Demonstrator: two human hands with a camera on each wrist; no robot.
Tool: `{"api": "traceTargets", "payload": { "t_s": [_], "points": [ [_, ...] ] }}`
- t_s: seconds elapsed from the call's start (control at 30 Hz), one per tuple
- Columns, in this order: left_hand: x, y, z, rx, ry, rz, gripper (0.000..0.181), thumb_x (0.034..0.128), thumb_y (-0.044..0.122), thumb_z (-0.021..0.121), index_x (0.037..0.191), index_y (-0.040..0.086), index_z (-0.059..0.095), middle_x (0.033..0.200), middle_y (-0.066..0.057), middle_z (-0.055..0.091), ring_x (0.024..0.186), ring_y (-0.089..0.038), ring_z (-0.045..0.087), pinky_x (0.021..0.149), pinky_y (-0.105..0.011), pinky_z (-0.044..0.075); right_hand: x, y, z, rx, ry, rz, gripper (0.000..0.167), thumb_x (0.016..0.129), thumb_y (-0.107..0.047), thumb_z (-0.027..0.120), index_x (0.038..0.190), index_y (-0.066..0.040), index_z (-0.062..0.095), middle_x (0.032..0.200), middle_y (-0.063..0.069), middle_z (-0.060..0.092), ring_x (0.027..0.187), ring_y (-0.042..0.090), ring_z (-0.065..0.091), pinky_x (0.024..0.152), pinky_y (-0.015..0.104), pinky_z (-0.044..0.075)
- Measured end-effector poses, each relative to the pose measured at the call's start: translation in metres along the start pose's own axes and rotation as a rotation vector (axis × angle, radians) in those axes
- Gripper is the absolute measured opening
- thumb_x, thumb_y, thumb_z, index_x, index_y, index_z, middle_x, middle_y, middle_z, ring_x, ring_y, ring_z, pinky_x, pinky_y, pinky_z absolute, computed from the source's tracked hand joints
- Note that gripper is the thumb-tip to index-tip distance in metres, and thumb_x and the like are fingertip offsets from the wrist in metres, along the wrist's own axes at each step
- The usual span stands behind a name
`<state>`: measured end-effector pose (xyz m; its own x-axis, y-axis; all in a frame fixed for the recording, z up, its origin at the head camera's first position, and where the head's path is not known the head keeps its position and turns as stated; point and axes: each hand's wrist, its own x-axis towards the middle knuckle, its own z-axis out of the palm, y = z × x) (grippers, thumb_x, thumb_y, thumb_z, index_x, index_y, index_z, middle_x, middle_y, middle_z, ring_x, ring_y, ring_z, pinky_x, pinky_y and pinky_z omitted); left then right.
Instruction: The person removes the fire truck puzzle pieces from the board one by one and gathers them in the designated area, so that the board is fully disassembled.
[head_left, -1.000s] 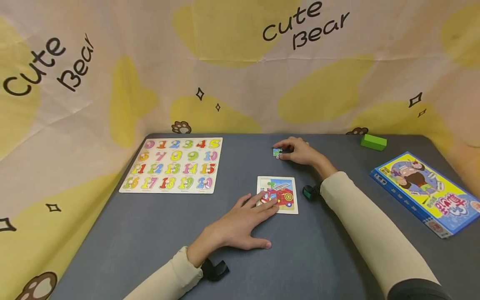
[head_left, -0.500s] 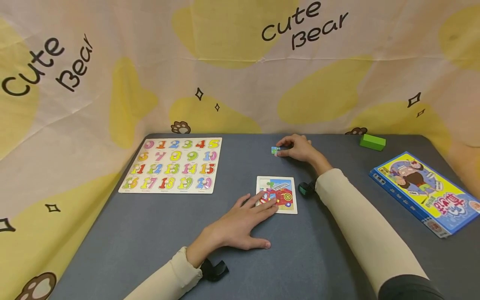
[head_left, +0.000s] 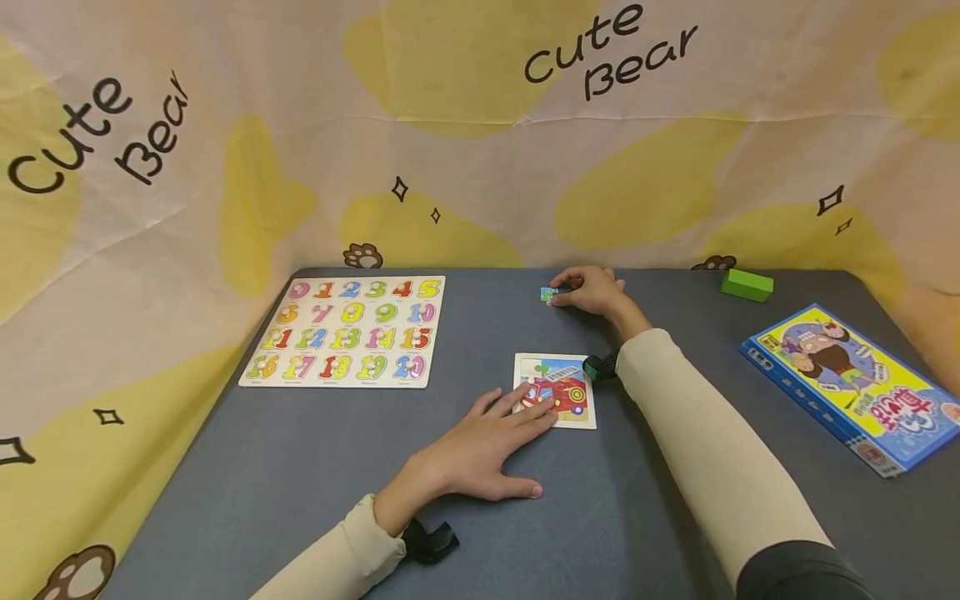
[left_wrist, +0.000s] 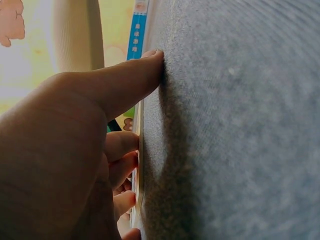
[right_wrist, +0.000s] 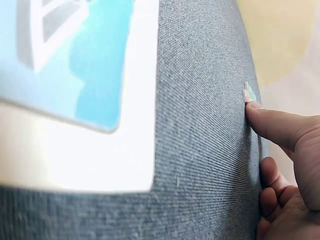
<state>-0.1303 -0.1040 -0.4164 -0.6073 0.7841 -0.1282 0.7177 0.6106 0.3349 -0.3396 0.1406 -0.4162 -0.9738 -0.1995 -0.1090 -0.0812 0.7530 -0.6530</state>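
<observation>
My left hand lies palm down on the table, its straight fingers resting on the small fire-truck jigsaw in a white frame. In the left wrist view, the thumb touches the table. Behind that jigsaw, near the table's far edge, my right hand pinches small green-and-blue jigsaw pieces between thumb and forefinger. The right wrist view shows the thumb against the pieces; how many are there is hard to tell. The jigsaw frame's white corner is close to that camera.
A number puzzle board lies at the back left. Toward the far right stands a green block. A blue-and-yellow box lies along the right side. A patterned cloth hangs behind the table.
The right hand has slid slightly left and away toward the far edge, with the jigsaw pieces at its fingertips. The left hand has stayed on the fire-truck jigsaw.
</observation>
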Motion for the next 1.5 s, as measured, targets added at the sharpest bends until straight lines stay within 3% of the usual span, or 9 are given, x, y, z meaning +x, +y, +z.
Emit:
{"api": "traceTargets", "payload": {
  "t_s": [0.6, 1.1, 1.37, 1.5],
  "points": [
    [0.001, 0.000, -0.001, 0.013, 0.007, -0.002, 0.090, 0.0906, 0.061, 0.065, 0.163, 0.024, 0.026, 0.171, 0.008, 0.020, 0.162, -0.025, 0.004, 0.126, -0.059, 0.013, 0.006, 0.001, 0.006, 0.006, 0.071, -0.057, 0.034, 0.091, -0.034, 0.077, 0.121, -0.018, 0.075, 0.130, 0.019, 0.064, 0.123, 0.039, 0.039, 0.099, 0.059, 0.017],
    [0.002, -0.001, 0.002, 0.036, 0.013, 0.003, 0.090, 0.0908, 0.063, 0.064, 0.163, 0.025, 0.026, 0.171, 0.009, 0.019, 0.162, -0.024, 0.003, 0.126, -0.059, 0.015, 0.006, 0.004, 0.009, -0.010, 0.082, -0.057, 0.035, 0.093, -0.035, 0.075, 0.125, -0.021, 0.073, 0.130, 0.019, 0.063, 0.123, 0.040, 0.039, 0.099, 0.060, 0.017],
    [0.002, -0.001, 0.003, 0.023, 0.005, -0.002, 0.090, 0.0907, 0.064, 0.064, 0.163, 0.026, 0.025, 0.171, 0.010, 0.018, 0.162, -0.024, 0.004, 0.125, -0.059, 0.015, -0.004, 0.012, 0.005, 0.114, 0.065, -0.173, 0.032, 0.096, -0.028, 0.071, 0.125, -0.014, 0.073, 0.130, 0.017, 0.065, 0.124, 0.039, 0.037, 0.101, 0.064, 0.012],
    [0.001, -0.002, 0.002, 0.012, 0.007, -0.006, 0.090, 0.0910, 0.063, 0.064, 0.163, 0.026, 0.024, 0.171, 0.010, 0.018, 0.162, -0.023, 0.002, 0.126, -0.058, 0.015, -0.019, 0.012, 0.001, 0.111, 0.016, -0.273, 0.028, 0.098, -0.022, 0.069, 0.124, -0.011, 0.074, 0.130, 0.016, 0.067, 0.128, 0.039, 0.044, 0.110, 0.069, 0.009]
  ]
}}
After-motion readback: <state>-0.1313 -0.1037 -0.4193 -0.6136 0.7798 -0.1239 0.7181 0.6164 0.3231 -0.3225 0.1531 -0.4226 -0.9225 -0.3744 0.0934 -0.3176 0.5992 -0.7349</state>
